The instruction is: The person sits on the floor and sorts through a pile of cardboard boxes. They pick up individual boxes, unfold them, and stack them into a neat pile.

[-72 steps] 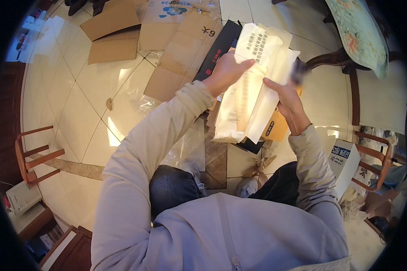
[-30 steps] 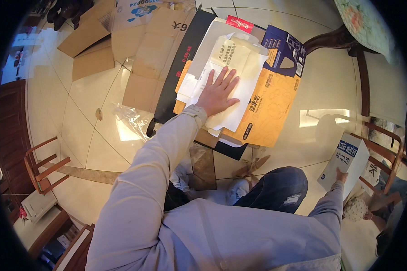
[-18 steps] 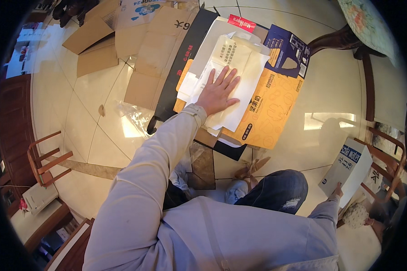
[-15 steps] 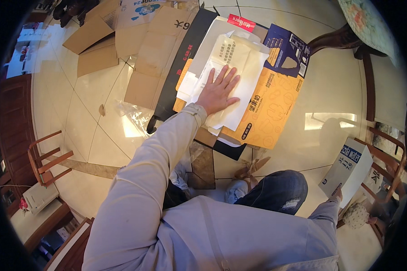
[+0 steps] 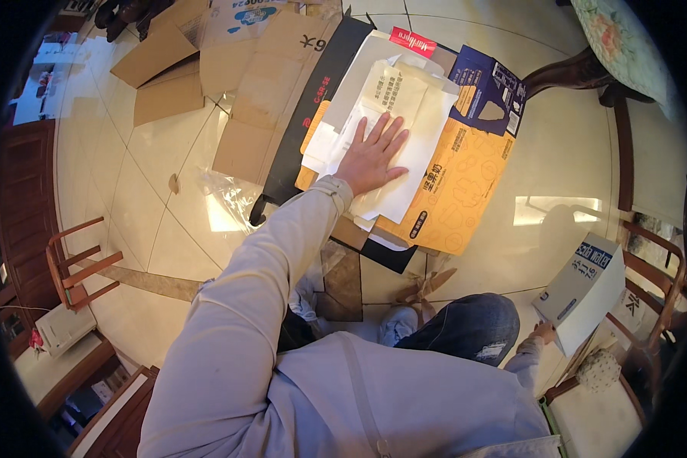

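My left hand [image 5: 372,159] lies with its fingers spread on an unfolded white paper carton [image 5: 416,114], the top piece of a stack of flattened packaging. Beneath it show a black flattened box [image 5: 298,137], a yellow and dark blue carton [image 5: 462,183], and a small red packet [image 5: 412,41] at the far edge. Off to the right, my right hand [image 5: 544,331] grips the lower edge of a white box with a blue band [image 5: 580,282]. That box is tilted, and part of my fingers is hidden behind it.
Brown flattened cardboard [image 5: 259,107] and an opened brown box [image 5: 160,69] lie on the tiled floor beyond the stack. Clear plastic film [image 5: 229,195] is left of it. Wooden chairs stand left [image 5: 76,263] and right [image 5: 653,267]. A patterned, dark-legged seat [image 5: 626,46] is at far right.
The white box and my right hand have shifted slightly left, and my hand has turned at its lower edge. My left hand stays flat on the stack.
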Available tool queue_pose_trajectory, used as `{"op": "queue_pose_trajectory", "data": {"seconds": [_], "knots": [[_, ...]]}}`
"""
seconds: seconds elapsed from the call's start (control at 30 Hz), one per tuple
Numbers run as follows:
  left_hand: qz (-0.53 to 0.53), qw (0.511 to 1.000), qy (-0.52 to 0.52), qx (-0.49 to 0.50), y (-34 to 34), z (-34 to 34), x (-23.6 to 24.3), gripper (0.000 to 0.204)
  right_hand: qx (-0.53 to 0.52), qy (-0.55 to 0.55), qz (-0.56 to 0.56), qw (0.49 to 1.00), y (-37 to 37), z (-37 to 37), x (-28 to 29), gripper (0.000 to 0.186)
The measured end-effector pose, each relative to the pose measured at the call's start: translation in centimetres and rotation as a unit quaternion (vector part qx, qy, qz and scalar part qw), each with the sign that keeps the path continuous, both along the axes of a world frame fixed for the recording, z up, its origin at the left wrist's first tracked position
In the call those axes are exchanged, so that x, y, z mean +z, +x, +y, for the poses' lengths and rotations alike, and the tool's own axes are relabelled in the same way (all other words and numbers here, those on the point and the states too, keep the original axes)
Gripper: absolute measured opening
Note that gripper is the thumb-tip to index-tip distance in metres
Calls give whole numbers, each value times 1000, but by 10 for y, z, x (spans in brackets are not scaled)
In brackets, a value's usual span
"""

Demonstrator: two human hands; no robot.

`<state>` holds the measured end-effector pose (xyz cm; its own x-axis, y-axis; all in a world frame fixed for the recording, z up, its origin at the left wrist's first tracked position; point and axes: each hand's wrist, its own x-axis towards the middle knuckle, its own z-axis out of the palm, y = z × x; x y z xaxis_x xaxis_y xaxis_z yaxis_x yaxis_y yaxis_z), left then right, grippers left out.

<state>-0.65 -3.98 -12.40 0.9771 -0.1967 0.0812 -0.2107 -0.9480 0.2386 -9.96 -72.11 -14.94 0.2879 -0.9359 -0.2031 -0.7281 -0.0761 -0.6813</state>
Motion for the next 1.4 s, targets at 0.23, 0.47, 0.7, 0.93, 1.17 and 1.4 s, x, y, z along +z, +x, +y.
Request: {"op": "queue_pose_trajectory", "data": {"seconds": [0.23,0.47,0.7,0.93,1.17,1.4], "knots": [[6,1000,21,9,-4,3,0,69,378,-358,-71,851,74,86,29,53],[-12,999,-27,13,-1,1,-11,70,6,39,32,999,55,-105,33,83],[-8,1000,-18,4,-2,2,-4,72,-46,142,-20,989,3,-30,35,77],[-2,1000,-16,12,0,1,-8,70,235,217,-96,943,73,102,4,36],[-9,1000,-5,12,-1,2,-2,70,341,-399,-62,849,173,91,20,63],[-19,999,-38,8,3,-2,-11,70,160,-146,162,963,181,-99,20,93]]}}
